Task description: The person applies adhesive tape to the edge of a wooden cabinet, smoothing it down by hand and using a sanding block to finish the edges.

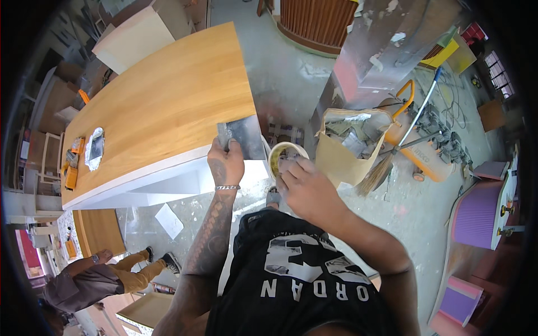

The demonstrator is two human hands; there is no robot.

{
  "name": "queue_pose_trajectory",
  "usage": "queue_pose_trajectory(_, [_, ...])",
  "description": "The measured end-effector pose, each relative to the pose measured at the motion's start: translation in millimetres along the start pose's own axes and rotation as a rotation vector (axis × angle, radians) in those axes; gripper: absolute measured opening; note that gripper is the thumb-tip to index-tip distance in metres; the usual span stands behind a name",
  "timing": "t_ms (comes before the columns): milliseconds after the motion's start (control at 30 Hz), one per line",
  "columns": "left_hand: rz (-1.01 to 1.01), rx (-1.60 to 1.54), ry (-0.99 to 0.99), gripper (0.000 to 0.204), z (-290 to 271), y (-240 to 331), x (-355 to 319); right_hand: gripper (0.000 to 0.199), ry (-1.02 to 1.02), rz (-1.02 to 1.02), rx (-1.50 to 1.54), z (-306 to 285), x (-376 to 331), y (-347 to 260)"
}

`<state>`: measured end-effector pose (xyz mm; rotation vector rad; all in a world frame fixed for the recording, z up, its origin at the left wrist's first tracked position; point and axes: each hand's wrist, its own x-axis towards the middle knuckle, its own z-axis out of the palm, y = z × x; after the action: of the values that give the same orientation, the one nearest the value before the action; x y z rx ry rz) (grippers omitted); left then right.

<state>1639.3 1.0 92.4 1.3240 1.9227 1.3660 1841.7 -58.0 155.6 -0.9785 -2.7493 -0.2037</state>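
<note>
My left hand point(227, 162), with a chain bracelet at the wrist, grips a flat dark grey plate point(249, 137) over the near right corner of a wooden tabletop point(162, 106). A lighter grey strip lies along the plate's left side by my thumb. Just right of that corner is a round cream tub point(288, 145) with yellowish residue on its inner wall. My right hand point(297, 179) is at the tub's near side, fingers curled at its mouth. Whatever those fingers pinch is hidden.
An open paper sack point(342, 159) full of scraps stands right of the tub. Beyond it are a broom point(381, 171) and an orange tank machine point(423, 154). Orange tools point(72, 168) and crumpled foil point(95, 148) lie on the tabletop's left end. Another person point(95, 280) is at the lower left.
</note>
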Motion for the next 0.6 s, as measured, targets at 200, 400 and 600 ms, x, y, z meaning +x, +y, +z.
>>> queue_pose_trajectory(200, [-0.027, 0.009, -0.007, 0.024, 1, -8, 5, 0.032, 0.189, 0.22, 0.14, 9, -52, -11])
queue_pose_trajectory(400, [-0.052, -0.061, -0.019, 0.027, 5, -16, 13, 0.026, 0.295, 0.399, 0.344, 21, -49, -13])
queue_pose_trajectory(600, [-0.067, -0.055, 0.01, 0.03, 4, -11, 9, 0.03, 0.344, 0.495, 0.408, 1, -29, 9])
